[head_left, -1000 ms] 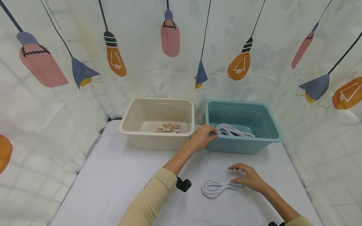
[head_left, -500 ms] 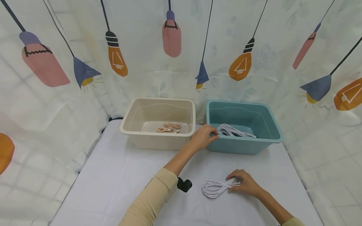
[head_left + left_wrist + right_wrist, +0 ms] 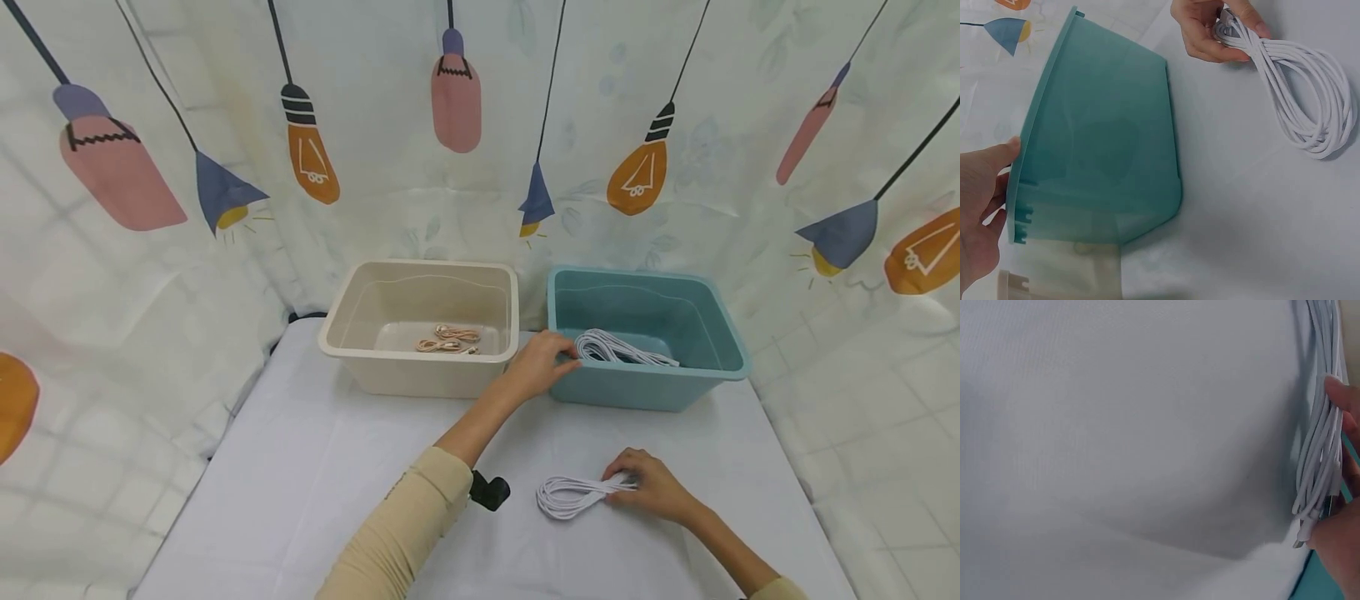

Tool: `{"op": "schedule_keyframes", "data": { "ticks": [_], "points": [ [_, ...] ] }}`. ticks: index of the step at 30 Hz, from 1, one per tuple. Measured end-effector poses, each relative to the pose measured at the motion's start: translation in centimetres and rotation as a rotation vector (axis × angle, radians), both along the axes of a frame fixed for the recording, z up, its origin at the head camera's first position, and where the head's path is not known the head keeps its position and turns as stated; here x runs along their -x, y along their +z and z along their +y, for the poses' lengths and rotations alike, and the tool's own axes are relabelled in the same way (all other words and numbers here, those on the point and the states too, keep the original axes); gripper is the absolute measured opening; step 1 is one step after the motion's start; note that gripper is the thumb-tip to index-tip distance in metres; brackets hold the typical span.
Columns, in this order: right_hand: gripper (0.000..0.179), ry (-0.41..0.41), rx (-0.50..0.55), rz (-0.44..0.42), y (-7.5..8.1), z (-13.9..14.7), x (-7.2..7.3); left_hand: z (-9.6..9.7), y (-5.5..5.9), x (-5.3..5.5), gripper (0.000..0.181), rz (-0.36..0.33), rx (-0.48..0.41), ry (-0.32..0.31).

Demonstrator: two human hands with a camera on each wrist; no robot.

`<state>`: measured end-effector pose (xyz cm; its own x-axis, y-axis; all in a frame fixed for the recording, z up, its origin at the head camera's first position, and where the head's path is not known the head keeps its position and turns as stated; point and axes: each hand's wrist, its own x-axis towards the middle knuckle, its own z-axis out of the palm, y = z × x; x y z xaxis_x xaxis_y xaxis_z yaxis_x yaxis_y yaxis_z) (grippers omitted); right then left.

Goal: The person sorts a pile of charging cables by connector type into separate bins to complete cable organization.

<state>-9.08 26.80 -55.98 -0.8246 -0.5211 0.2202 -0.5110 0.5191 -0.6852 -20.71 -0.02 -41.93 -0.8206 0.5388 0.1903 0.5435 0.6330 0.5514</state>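
Note:
A coiled white charging cable is pinched at its plug end between the thumb and fingers of my right hand, low over the white table. Its loops point left. Metal plugs show beside the fingers in the right wrist view. My left hand grips the near-left corner of the teal bin, thumb on the outside of the rim and fingers behind it. Inside that bin lies another bundle of white cable. The bin's floor is partly hidden by its front wall.
Left of the teal bin stands a beige bin with several small tan cable bundles in it. Both bins sit at the table's back edge, against a curtain printed with lamps. White cloth covers the table.
My right hand has come down from above the cable and closed on its plug end, and the coil has lifted or shifted slightly. The left hand has stayed at the bin's rim.

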Motion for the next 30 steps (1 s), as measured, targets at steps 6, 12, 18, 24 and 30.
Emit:
{"op": "schedule_keyframes", "data": {
  "ticks": [6, 12, 18, 24, 30],
  "points": [
    [0.027, -0.037, -0.009, -0.002, 1.2, 0.4, 0.2, 0.0, -0.2, 0.0, 0.013, 0.015, -0.007, -0.006],
    [0.028, -0.076, 0.002, 0.020, 2.5, 0.8, 0.3, 0.0, -0.2, 0.1, 0.013, 0.015, -0.006, -0.005],
    [0.028, -0.091, -0.001, 0.055, 3.8, 1.2, 0.6, 0.0, -0.1, 0.1, 0.013, 0.007, -0.002, -0.008],
    [0.027, -0.122, -0.025, 0.037, 4.2, 1.6, 0.8, 0.0, -0.1, 0.1, 0.014, -0.005, 0.001, -0.006],
    [0.026, -0.142, -0.017, 0.023, 4.9, 1.6, 0.7, -0.1, -0.1, 0.2, 0.013, -0.005, -0.008, -0.015]
  ]
}}
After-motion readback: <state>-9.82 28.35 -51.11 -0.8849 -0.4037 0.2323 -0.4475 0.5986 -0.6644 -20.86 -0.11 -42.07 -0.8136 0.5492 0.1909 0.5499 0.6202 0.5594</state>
